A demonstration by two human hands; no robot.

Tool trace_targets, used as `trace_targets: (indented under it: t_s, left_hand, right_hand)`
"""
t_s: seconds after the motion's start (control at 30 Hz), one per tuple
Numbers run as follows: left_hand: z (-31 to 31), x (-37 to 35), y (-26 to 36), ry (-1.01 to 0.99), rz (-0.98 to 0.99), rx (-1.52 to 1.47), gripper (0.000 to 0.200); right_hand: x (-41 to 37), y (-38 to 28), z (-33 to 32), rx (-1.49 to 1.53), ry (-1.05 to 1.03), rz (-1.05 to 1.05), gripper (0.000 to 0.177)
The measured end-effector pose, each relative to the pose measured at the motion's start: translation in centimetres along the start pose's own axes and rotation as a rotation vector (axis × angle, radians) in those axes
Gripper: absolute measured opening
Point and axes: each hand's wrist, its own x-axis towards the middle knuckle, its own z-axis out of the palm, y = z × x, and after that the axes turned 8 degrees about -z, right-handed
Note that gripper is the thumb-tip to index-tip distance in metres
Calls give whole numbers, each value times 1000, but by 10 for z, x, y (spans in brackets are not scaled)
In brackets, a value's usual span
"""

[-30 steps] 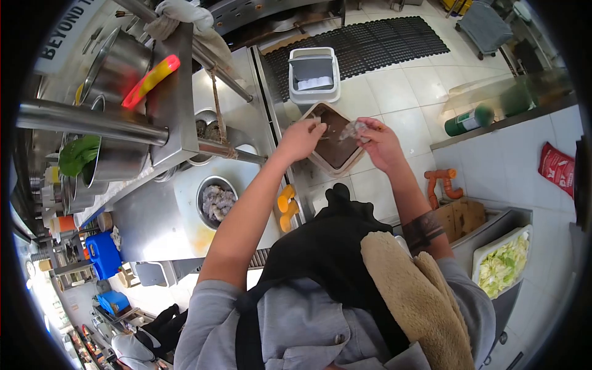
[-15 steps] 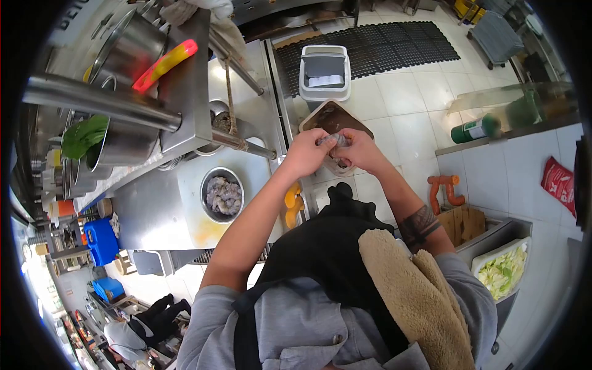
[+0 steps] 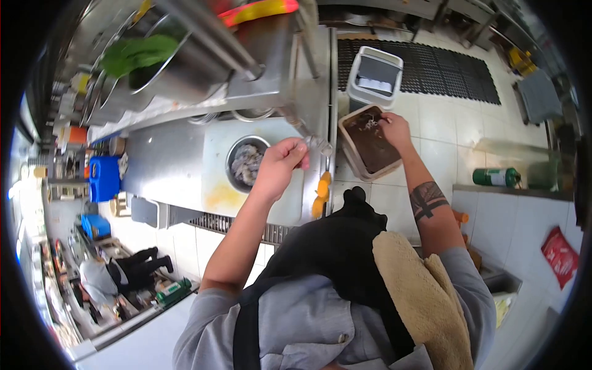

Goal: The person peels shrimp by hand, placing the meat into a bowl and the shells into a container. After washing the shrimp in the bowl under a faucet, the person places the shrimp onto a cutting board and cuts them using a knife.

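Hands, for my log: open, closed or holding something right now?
Left hand: closed, holding a greyish piece.
Right hand: over the bin; grip can't be told.

2 hands [image 3: 280, 169], 1 brn tub [image 3: 372, 147], 1 mat [image 3: 456, 74], 1 red pkg [image 3: 560, 256].

Glossy metal bowl [image 3: 231, 176], matt plastic bin [image 3: 356, 145], fluffy cloth towel [image 3: 410, 280]

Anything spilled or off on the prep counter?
Yes: a yellow-orange stain on the white board, by the steel bowl. It looks odd against the pale surface; can't tell whether it's a fresh spill or old staining.
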Motion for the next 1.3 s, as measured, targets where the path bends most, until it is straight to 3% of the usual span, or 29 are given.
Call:
trace_targets:
  t_s: [0.07, 0.17, 0.2, 0.27, 0.33, 0.37, 0.43, 0.5, 0.57, 0.6, 0.67, 0.73, 0.9, 0.97, 1.0, 1.03, 1.1, 1.17, 1.23, 1.27, 1.3]
  left_hand:
    - [-28, -24, -6, 157, -10, 57, 18]
    - [-77, -52, -12, 316, 21, 102, 22]
    - [-90, -60, -15, 415, 16, 96, 25]
    - [-121, -55, -28, 434, -7, 137, 32]
    - [-143, -43, -29, 621, 409, 1170, 36]
    - [-148, -31, -26, 656, 467, 1184, 38]
    - [-146, 0, -3, 574, 127, 894, 34]
    - [-154, 48, 3, 499, 226, 901, 31]
    - [-157, 107, 2, 508, 327, 1233, 33]
    - [-162, 133, 4, 488, 342, 1229, 33]
    - [-166, 184, 2, 325, 182, 1789, 36]
    - [-198, 234, -33, 340, 383, 1691, 36]
    - [-207, 251, -31, 268, 473, 1607, 32]
    - [-227, 253, -38, 219, 694, 1883, 28]
    - [-240, 244, -42, 190, 649, 1873, 26]
    - [-229, 208, -22, 259, 632, 1664, 32]
    - [-183, 111, 25, 398, 416, 1286, 36]
    - [-162, 52, 59, 294, 127, 927, 37]
    - [-134, -4, 71, 241, 51, 767, 37]
    - [-124, -25, 73, 192, -18, 741, 37]
    - [-115, -34, 60, 176, 78, 591, 34]
  right_hand:
    - [8, 0, 2, -69, 131, -71, 33]
    - [4, 8, 9, 26, 102, -134, 27]
    - [-1, 10, 13, 27, 86, -143, 27]
    - [-16, 15, 17, 236, -114, 33, 20]
    - [-35, 15, 22, 218, -114, 53, 19]
    - [-42, 14, 22, 208, -107, 71, 17]
    - [-59, 4, 20, 273, -99, 137, 19]
    - [-74, -8, 15, 341, -78, 207, 21]
    - [-88, -18, 7, 313, -71, 169, 22]
    - [-94, -22, 4, 306, -51, 180, 22]
    - [-109, -25, -4, 298, -45, 117, 23]
    - [-127, -38, -14, 323, -2, 149, 23]
    - [-163, -65, -37, 434, 57, 239, 23]
    - [-167, -71, -40, 455, 76, 244, 22]
    - [-167, -74, -39, 476, 80, 240, 22]
    - [-166, -78, -38, 488, 82, 237, 22]
    - [-162, -91, -35, 483, 96, 121, 21]
    - [-156, -117, -32, 561, 73, 35, 22]
    - [-144, -151, -34, 636, 47, -56, 23]
    - [-139, -171, -38, 533, 2, -203, 25]
    - [-136, -190, -40, 428, -39, -346, 28]
